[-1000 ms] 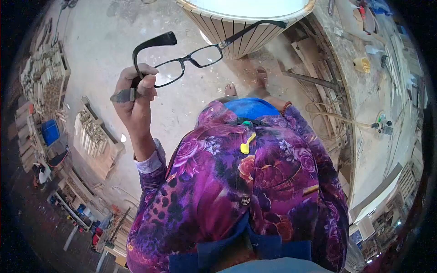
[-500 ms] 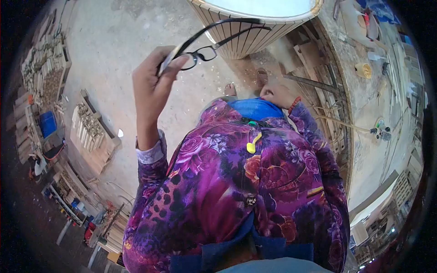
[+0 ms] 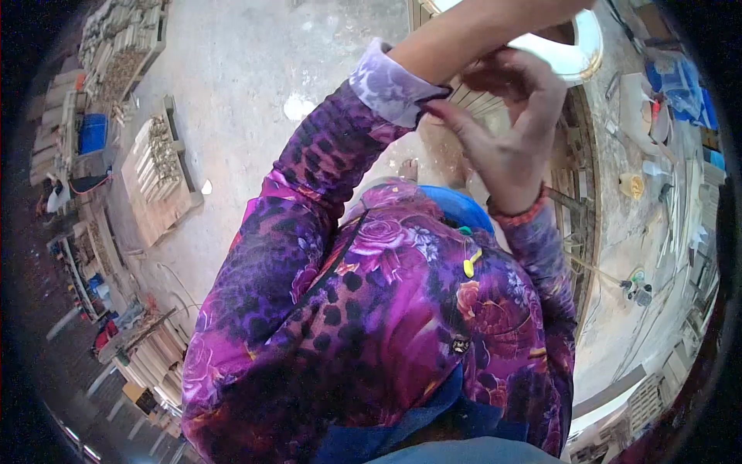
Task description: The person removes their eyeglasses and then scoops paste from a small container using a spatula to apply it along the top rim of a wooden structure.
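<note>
My left forearm reaches across to the upper right, its purple floral sleeve ending in a pale turned-back cuff (image 3: 390, 85). Only the wrist end of my left hand (image 3: 568, 6) shows at the top edge, with the fingers hidden. The black-framed glasses are out of sight. My right hand (image 3: 514, 127), with a red beaded bracelet (image 3: 522, 213) at its wrist, is raised beside the left forearm. Its thumb meets the open edge of the left cuff, and its fingers curl behind the forearm, somewhat blurred; they appear to pinch the cuff.
A large slatted wooden tub (image 3: 591, 62) with a white interior stands ahead, partly behind my arms. To the left are a pallet of wood strips (image 3: 158, 166), stacked wood (image 3: 116, 58) and a blue crate (image 3: 93, 133). On the right lie a yellow container (image 3: 631, 185) and a hose (image 3: 591, 267).
My left arm has swung right and up across my body, and the glasses have left view. My right hand has risen from the blue cloth at my waist to the left cuff.
</note>
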Tool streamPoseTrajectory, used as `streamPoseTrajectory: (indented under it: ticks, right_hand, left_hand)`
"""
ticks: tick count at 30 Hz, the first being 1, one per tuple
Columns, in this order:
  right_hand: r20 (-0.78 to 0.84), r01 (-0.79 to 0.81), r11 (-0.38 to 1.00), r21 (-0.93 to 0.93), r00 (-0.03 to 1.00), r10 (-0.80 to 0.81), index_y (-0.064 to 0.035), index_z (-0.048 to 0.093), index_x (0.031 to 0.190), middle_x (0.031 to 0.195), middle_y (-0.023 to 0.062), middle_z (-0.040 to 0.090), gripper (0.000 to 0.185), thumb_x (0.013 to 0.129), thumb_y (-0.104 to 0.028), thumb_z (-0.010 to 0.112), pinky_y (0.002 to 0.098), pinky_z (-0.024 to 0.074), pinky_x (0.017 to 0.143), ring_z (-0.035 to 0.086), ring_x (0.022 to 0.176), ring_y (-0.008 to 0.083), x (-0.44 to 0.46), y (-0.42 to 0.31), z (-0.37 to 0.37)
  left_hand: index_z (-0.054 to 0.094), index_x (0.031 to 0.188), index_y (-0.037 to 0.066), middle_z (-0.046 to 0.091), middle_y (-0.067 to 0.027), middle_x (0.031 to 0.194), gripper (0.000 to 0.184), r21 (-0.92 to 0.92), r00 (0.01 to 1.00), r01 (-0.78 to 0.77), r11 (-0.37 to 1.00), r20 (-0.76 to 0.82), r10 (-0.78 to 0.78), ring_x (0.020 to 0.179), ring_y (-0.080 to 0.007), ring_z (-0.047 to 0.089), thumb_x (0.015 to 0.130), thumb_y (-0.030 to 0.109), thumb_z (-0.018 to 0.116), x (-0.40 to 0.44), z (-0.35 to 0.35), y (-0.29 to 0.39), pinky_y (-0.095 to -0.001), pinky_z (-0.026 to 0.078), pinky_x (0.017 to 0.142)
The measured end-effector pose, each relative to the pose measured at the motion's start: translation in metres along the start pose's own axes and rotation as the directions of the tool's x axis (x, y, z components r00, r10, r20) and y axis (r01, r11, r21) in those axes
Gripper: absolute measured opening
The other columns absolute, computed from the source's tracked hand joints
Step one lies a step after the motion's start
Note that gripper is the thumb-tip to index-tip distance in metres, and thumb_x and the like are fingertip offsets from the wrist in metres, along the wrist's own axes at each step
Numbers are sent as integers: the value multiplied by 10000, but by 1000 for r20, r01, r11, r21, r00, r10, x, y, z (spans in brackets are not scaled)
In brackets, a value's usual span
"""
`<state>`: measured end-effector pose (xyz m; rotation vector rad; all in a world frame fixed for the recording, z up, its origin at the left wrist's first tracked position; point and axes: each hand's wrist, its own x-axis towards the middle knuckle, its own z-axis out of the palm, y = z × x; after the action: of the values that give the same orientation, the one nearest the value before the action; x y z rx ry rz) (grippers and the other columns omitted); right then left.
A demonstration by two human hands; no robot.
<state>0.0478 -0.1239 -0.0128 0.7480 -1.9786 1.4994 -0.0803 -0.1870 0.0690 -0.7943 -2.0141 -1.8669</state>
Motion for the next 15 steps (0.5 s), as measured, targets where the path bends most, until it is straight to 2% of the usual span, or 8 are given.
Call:
streamPoseTrajectory:
  ticks: [1, 4, 6, 7, 8, 10, 14, 15]
  right_hand:
    - [-8, -43, 998, 53, 999, 44, -37, 535, 1246, 1170, 117, 562, 655, 721, -137, 913, 300, 542, 772, 641, 890, 197, -5, -7, 6]
    - [-29, -84, 995, 58, 996, 86, -38, 543, 1195, 1073, 90, 592, 613, 721, -145, 916, 262, 526, 692, 635, 804, 139, -5, -25, 10]
    - [74, -237, 972, 15, 969, 235, -43, 546, 1192, 915, 71, 605, 599, 732, -167, 908, 272, 510, 666, 615, 737, 154, -7, -31, 6]
    - [49, -202, 978, -53, 978, 205, -24, 608, 1072, 809, 76, 589, 426, 760, -142, 873, 277, 490, 643, 590, 687, 185, -2, -34, 10]
    - [54, -197, 979, -47, 978, 200, -24, 608, 1072, 809, 76, 589, 426, 760, -142, 873, 277, 490, 643, 590, 687, 185, 4, -38, 2]
    - [346, -257, 961, -101, 897, 276, -3, 663, 949, 835, 110, 583, 259, 787, -118, 829, 273, 475, 640, 599, 710, 214, 20, -48, -22]
    - [171, 35, 996, -76, 985, -21, 23, 708, 951, 992, 159, 663, 132, 836, -36, 735, 294, 489, 716, 626, 815, 240, 29, -70, -40]
    - [133, -133, 991, -14, 982, 134, -4, 682, 1065, 989, 108, 646, 160, 912, -53, 667, 282, 471, 686, 583, 756, 176, 17, -72, -49]
  left_hand:
    - [646, 903, -40, 645, -209, 751, 279, 0, 978, -196, 981, -71, 195, 714, -331, 633, 948, 236, 635, 6, 8, 1, -421, 462, 667]
    - [643, 905, -43, 632, -238, 756, 279, 54, 981, -188, 981, -38, 190, 725, -390, 620, 948, 232, 632, 20, 11, 5, -458, 458, 681]
    - [642, 860, -36, 642, -230, 731, 274, 40, 960, -260, 965, -100, 263, 743, -409, 639, 954, 220, 620, 19, 13, 9, -470, 472, 708]
    - [653, 924, -22, 655, -233, 816, 248, 98, 978, -208, 973, 4, 208, 817, -385, 649, 960, 219, 607, 18, 14, 12, -452, 483, 750]
    - [663, 988, -8, 668, -236, 901, 238, 164, 984, -160, 973, 105, 144, 892, -361, 660, 967, 219, 594, 18, 15, 16, -433, 494, 792]
    - [685, 1117, 21, 695, -242, 1070, 268, 310, 959, -84, 947, 283, -8, 1040, -313, 681, 979, 219, 569, 18, 17, 24, -397, 515, 876]
    - [743, 1056, 62, 715, -140, 883, 253, 591, 875, -363, 720, 481, 47, 838, -273, 707, 904, 225, 622, 27, 66, 20, -382, 536, 682]
    - [762, 1035, 76, 722, -106, 820, 250, 652, 836, -455, 606, 547, 39, 770, -260, 716, 878, 227, 640, 28, 74, 21, -377, 542, 618]
